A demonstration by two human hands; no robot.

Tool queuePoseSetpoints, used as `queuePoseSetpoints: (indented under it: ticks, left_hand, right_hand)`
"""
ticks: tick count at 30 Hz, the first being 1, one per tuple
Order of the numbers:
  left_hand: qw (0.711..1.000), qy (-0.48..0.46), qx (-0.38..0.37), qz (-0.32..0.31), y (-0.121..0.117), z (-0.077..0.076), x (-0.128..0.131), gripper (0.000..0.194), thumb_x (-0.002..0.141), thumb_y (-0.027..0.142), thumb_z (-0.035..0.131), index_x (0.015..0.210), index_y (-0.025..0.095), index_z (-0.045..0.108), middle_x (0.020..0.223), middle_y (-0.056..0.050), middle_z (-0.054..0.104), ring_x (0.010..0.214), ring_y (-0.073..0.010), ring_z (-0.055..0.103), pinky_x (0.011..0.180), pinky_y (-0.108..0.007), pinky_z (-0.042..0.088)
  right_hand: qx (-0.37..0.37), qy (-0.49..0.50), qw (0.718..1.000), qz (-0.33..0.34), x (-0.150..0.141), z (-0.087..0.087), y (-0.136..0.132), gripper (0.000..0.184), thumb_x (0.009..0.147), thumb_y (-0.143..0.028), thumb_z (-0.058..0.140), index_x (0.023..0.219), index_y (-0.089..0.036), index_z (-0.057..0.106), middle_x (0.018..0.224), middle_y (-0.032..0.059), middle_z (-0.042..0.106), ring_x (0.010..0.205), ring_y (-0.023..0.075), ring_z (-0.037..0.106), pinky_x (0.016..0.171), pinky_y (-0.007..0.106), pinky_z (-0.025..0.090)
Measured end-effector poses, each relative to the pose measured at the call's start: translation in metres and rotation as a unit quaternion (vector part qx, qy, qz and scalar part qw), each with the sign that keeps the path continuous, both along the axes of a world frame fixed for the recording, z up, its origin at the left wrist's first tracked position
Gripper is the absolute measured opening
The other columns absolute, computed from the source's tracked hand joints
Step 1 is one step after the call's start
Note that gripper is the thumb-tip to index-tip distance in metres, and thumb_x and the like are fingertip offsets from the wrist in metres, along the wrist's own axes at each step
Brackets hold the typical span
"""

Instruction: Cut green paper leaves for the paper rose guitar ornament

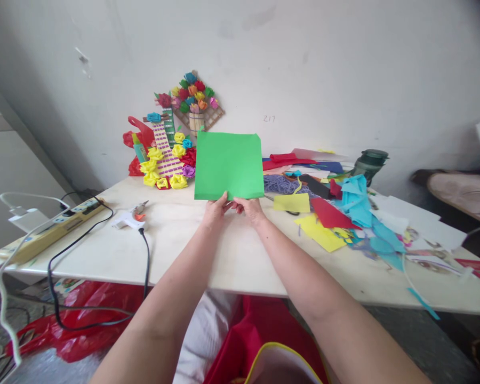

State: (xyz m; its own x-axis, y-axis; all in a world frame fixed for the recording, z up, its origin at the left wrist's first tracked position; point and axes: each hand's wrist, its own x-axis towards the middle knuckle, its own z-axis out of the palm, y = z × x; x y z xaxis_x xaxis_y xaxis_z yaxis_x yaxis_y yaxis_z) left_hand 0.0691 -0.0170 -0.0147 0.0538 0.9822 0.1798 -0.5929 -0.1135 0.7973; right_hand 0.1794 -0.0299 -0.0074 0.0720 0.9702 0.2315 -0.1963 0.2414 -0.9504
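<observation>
A green sheet of paper (pixel 229 164) is held up above the table, facing me, with a narrow strip along its lower edge that looks folded. My left hand (pixel 216 208) pinches the bottom edge left of the middle, thumb in front and fingers behind. Close beside it, my right hand (pixel 250 208) grips the same edge with its thumb across the front. The fingertips of both hands nearly meet under the sheet, and some fingers are hidden behind it.
On the left lie a hot glue gun (pixel 130 217) with a black cord and a power strip (pixel 52 229). Paper flowers (pixel 178 181) and a flower basket decoration (pixel 197 122) stand at the back. Coloured paper scraps (pixel 324 233), purple shreds (pixel 280 184) and a dark bottle (pixel 368 164) crowd the right.
</observation>
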Motion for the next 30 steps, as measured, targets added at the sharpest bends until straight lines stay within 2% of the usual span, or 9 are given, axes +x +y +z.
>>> queuePoseSetpoints:
  ticks: [5, 13, 19, 30]
  left_hand:
    - [1.0, 0.002, -0.003, -0.022, -0.0001, -0.0001, 0.0, 0.035, 0.061, 0.031, 0.075, 0.086, 0.013, 0.059, 0.068, -0.001, 0.064, 0.06, -0.0124, 0.06, 0.069, -0.029, 0.049]
    - [0.999, 0.026, 0.021, -0.029, -0.0025, 0.0005, 0.0019, 0.03, 0.063, 0.034, 0.073, 0.076, 0.013, 0.055, 0.059, -0.001, 0.061, 0.051, -0.0118, 0.057, 0.055, -0.026, 0.046]
    - [0.999, 0.009, 0.01, -0.031, -0.0015, 0.0006, 0.0033, 0.032, 0.062, 0.033, 0.074, 0.076, 0.012, 0.055, 0.057, 0.0, 0.061, 0.048, -0.0121, 0.058, 0.05, -0.024, 0.046]
    - [1.0, 0.006, 0.001, -0.015, -0.0067, 0.0053, 0.0043, 0.022, 0.068, 0.028, 0.07, 0.075, 0.012, 0.057, 0.059, -0.001, 0.061, 0.052, -0.0124, 0.059, 0.056, -0.025, 0.048]
  right_hand:
    - [-0.013, 0.017, 1.0, 0.002, -0.0011, 0.0, -0.0001, 0.017, 0.057, -0.03, 0.059, 0.049, -0.015, 0.056, 0.043, -0.0008, 0.056, 0.034, 0.0077, 0.044, 0.039, 0.022, 0.033]
    - [-0.015, 0.008, 0.999, 0.047, -0.0037, -0.0019, -0.001, 0.02, 0.064, -0.031, 0.055, 0.052, -0.015, 0.055, 0.045, 0.0001, 0.057, 0.035, 0.0076, 0.044, 0.039, 0.021, 0.033]
    - [-0.027, 0.007, 0.999, 0.037, -0.0051, -0.0028, 0.0017, 0.021, 0.066, -0.031, 0.051, 0.055, -0.014, 0.056, 0.043, -0.0007, 0.056, 0.034, 0.0075, 0.043, 0.038, 0.021, 0.032]
    - [-0.022, 0.008, 0.999, 0.039, -0.0056, -0.0019, 0.0001, 0.027, 0.071, -0.036, 0.05, 0.057, -0.014, 0.057, 0.049, 0.002, 0.06, 0.035, 0.0077, 0.046, 0.038, 0.021, 0.034]
